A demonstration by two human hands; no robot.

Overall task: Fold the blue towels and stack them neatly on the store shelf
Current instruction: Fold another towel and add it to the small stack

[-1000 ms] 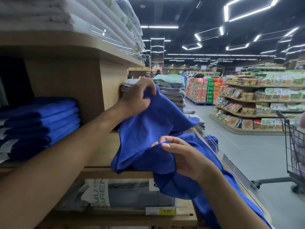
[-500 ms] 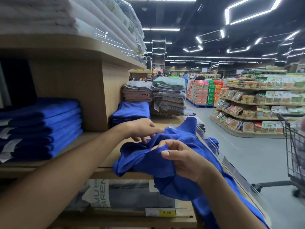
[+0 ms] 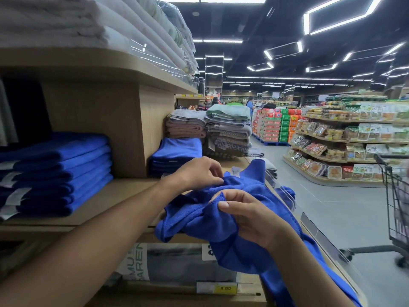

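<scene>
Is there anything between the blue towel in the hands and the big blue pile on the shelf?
Nothing visible. The left hand and right hand pinch the towel; only bare shelf lies between it and the pile.

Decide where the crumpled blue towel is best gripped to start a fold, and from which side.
Grip the stitched hem, probably at two spread points, from above on the aisle side. The crumpled blue towel lies bunched over the shelf edge, so only the hem offers a straight line to pull taut. The right hand pinches that hem; the left hand pinches a fold behind it.
</scene>
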